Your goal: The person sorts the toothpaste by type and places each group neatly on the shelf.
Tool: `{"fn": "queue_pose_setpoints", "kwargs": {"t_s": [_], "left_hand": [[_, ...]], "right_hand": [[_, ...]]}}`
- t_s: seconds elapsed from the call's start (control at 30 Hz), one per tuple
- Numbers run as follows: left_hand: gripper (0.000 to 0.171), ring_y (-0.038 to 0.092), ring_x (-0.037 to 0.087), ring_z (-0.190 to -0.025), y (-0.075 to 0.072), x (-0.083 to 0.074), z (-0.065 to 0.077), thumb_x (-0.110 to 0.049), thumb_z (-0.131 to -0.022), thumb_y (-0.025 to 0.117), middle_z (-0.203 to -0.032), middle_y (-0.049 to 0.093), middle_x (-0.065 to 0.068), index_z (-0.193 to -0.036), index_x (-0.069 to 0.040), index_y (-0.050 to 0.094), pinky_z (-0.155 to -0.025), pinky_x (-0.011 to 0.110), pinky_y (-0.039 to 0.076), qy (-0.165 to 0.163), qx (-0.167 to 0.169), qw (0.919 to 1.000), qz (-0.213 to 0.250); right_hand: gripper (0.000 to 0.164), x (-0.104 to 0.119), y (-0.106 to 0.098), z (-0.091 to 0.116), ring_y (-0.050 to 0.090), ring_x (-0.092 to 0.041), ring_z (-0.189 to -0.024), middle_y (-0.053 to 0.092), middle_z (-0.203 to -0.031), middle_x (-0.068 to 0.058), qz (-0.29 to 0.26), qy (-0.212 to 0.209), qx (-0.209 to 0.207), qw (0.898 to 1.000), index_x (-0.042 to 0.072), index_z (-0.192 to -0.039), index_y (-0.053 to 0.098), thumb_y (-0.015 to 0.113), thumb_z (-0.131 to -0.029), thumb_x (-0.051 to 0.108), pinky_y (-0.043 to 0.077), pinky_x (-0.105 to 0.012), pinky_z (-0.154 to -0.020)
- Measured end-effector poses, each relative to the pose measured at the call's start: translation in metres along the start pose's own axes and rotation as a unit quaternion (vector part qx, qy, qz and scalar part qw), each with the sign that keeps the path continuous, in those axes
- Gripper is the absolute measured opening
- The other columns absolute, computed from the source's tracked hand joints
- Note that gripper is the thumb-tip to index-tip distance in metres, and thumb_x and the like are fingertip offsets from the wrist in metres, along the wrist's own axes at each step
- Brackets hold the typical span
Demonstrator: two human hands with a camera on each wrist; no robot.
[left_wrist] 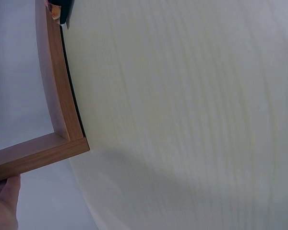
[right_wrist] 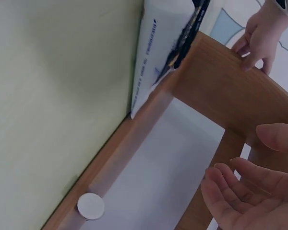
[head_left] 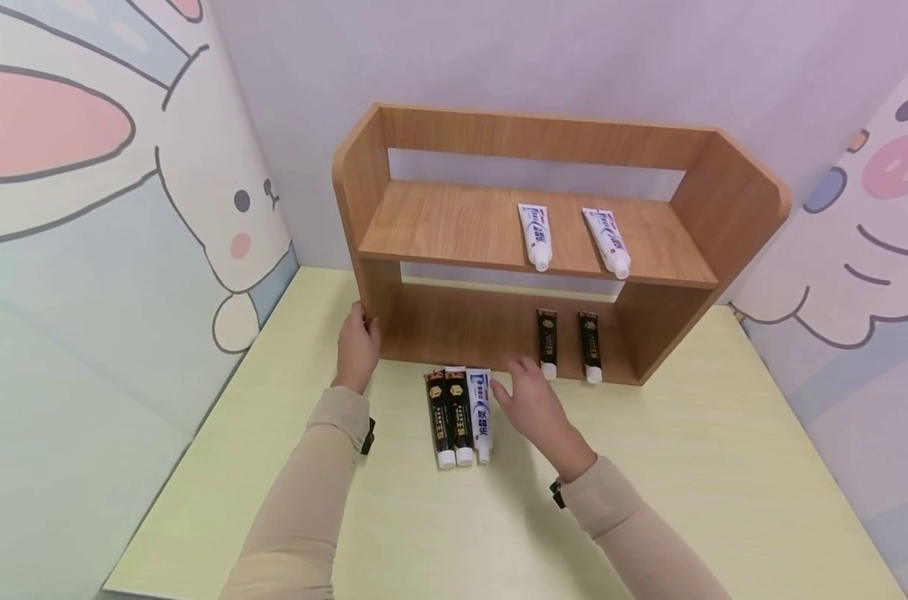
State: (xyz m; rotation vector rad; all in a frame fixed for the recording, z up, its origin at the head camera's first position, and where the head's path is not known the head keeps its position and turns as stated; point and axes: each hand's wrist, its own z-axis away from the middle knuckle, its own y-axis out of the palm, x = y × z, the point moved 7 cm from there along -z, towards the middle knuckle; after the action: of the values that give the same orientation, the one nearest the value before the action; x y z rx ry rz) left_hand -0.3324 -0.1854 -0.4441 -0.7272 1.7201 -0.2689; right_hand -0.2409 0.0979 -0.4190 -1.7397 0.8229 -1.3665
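Note:
My left hand (head_left: 358, 350) grips the front edge of the left side panel of a two-tier wooden shelf (head_left: 439, 221); the right wrist view shows that hand (right_wrist: 261, 38) with its fingertips over the panel edge. In front of the shelf, two black toothpaste tubes (head_left: 439, 417) and a white toothpaste tube (head_left: 481, 412) lie side by side on the table, caps toward me. My right hand (head_left: 536, 404) hovers just right of the white tube. It holds nothing, fingers loosely bent and thumb apart in the right wrist view.
Two white toothpaste tubes (head_left: 536, 236) lie on the upper board, caps at its front edge. Below them, two black toothpaste tubes (head_left: 547, 342) rest on the lower board, right of its middle. The pale table (head_left: 709, 467) meets walls with cartoon animals behind and at both sides.

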Motion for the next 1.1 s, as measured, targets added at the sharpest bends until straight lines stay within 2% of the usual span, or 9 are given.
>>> {"fn": "queue_pose_setpoints", "kwargs": {"t_s": [0.13, 0.33, 0.6, 0.8, 1.1], "left_hand": [[0.032, 0.057, 0.036, -0.107, 0.000, 0.000, 0.000, -0.010, -0.102, 0.050, -0.123, 0.053, 0.023, -0.131, 0.002, 0.042, -0.088, 0.050, 0.051, -0.001, 0.004, 1.0000, 0.004], [0.031, 0.057, 0.036, -0.104, 0.000, 0.000, -0.001, -0.010, -0.102, 0.051, -0.119, 0.054, 0.023, -0.129, 0.002, 0.043, -0.086, 0.049, 0.052, 0.003, -0.002, 1.0000, -0.001], [0.033, 0.058, 0.036, -0.106, 0.001, 0.000, 0.000, -0.011, -0.103, 0.048, -0.122, 0.054, 0.023, -0.132, 0.002, 0.042, -0.085, 0.049, 0.052, 0.002, 0.003, 1.0000, -0.006], [0.032, 0.058, 0.036, -0.107, 0.002, 0.000, 0.000, -0.011, -0.103, 0.048, -0.123, 0.054, 0.023, -0.132, 0.001, 0.042, -0.086, 0.049, 0.052, -0.003, 0.006, 1.0000, -0.003], [0.035, 0.058, 0.036, -0.108, 0.002, 0.002, -0.002, -0.011, -0.103, 0.049, -0.125, 0.054, 0.023, -0.134, 0.001, 0.042, -0.088, 0.049, 0.051, -0.002, 0.006, 1.0000, 0.000]], "right_hand": [[0.045, -0.003, 0.011, 0.000, 0.056, -0.039, -0.111, 0.053, -0.126, -0.025, -0.002, 0.015, 0.017, 1.000, -0.004, -0.127, 0.057, 0.068, -0.093, 0.024, 0.049, -0.049, -0.090], [0.049, -0.009, 0.028, 0.001, 0.055, -0.038, -0.115, 0.050, -0.133, -0.023, -0.014, 0.047, 0.049, 0.998, -0.001, -0.134, 0.054, 0.067, -0.094, 0.024, 0.048, -0.050, -0.092], [0.046, -0.011, 0.039, 0.004, 0.058, -0.035, -0.105, 0.056, -0.117, -0.025, -0.011, 0.063, 0.072, 0.995, -0.007, -0.130, 0.055, 0.066, -0.094, 0.020, 0.049, -0.047, -0.090], [0.047, -0.015, 0.051, 0.005, 0.058, -0.034, -0.104, 0.056, -0.118, -0.025, -0.048, 0.096, 0.102, 0.989, -0.008, -0.132, 0.052, 0.064, -0.094, 0.018, 0.050, -0.046, -0.089], [0.048, -0.021, 0.063, 0.006, 0.057, -0.036, -0.107, 0.056, -0.120, -0.027, -0.046, 0.134, 0.124, 0.982, -0.010, -0.129, 0.053, 0.064, -0.094, 0.020, 0.049, -0.047, -0.091]]}}
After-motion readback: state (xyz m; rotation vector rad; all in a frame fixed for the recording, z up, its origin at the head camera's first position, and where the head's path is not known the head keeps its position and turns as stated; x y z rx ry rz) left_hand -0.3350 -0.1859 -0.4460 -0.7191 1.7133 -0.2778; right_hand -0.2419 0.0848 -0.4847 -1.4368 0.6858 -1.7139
